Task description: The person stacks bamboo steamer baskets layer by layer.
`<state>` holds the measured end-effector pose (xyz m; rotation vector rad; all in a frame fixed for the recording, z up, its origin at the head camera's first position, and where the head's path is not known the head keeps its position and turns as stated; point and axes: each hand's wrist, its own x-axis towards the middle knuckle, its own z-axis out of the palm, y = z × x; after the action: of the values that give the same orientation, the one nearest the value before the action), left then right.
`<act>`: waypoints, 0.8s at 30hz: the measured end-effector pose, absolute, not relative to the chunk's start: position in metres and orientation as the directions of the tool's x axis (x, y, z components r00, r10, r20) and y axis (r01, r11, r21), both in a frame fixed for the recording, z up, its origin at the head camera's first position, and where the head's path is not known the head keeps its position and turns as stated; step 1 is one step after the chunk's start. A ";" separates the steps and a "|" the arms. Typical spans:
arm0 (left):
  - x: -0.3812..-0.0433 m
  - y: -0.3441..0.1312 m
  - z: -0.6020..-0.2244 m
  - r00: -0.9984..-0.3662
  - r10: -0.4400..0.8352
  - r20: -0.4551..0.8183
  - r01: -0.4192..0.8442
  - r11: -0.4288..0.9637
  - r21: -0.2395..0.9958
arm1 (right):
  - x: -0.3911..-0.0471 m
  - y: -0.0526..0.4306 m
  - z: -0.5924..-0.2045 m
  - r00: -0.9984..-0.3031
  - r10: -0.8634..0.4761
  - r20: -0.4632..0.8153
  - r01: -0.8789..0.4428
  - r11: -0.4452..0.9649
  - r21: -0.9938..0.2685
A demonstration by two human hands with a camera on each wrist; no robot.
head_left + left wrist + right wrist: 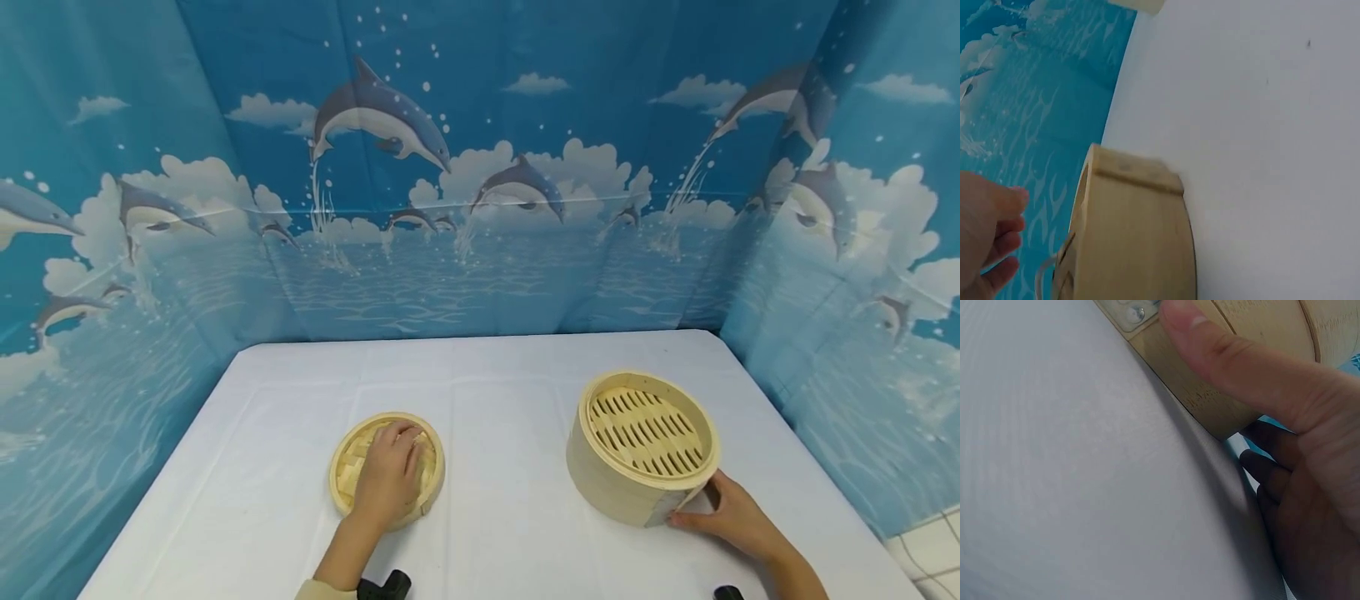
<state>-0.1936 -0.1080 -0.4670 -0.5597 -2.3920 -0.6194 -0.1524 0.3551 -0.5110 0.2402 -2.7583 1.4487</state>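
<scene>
Head view: a white table (487,467) stands before a blue backdrop (480,167) printed with dolphins and clouds. At about 8 o'clock on the table lies a woven bamboo steamer lid (348,467), flat on the cloth. The left hand (392,479) rests palm-down on top of it, fingers nearly straight and spread loosely over the weave, gripping nothing. At about 4 o'clock stands a bamboo steamer basket (641,446), tilted so that its slatted floor faces the camera. The right hand (731,512) grasps the basket's near wall at the basket's own 5 o'clock: the thumb lies along the outer wall, while the fingers curl behind the rim. Lid and basket are well apart.

Left wrist view: the lid (1132,231) appears edge-on, showing its plain side band with an overlapped seam, a detail not visible from the head. The left hand (988,234) shows only as palm and loosely bent fingertips over the lid's top; contact cannot be told here.

Right wrist view: the thumb (1235,362) presses the basket's outer wall (1210,394) just beside a metal fastener (1137,312) on the band joint, unseen from the head. The remaining fingers (1272,475) lie in shadow at the basket's base.
</scene>
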 end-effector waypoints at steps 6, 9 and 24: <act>-0.193 -0.133 -0.476 -0.815 0.226 0.534 0.431 0.852 0.297 | -0.151 0.356 -0.513 -0.983 -0.137 0.119 -0.176 0.553 -0.815; -0.191 -0.140 -0.480 -0.818 0.203 0.538 0.424 0.845 0.327 | -0.152 0.356 -0.513 -0.981 -0.143 0.131 -0.189 0.554 -0.811; -0.203 -0.169 -0.483 -0.723 0.314 0.615 0.600 0.726 0.335 | -0.152 0.356 -0.513 -0.990 -0.114 0.080 -0.131 0.582 -0.803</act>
<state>-0.2028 -0.1685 -0.4829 -0.6924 -2.3977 -0.7177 -0.1521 0.3557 -0.5135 0.2151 -2.7765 1.4114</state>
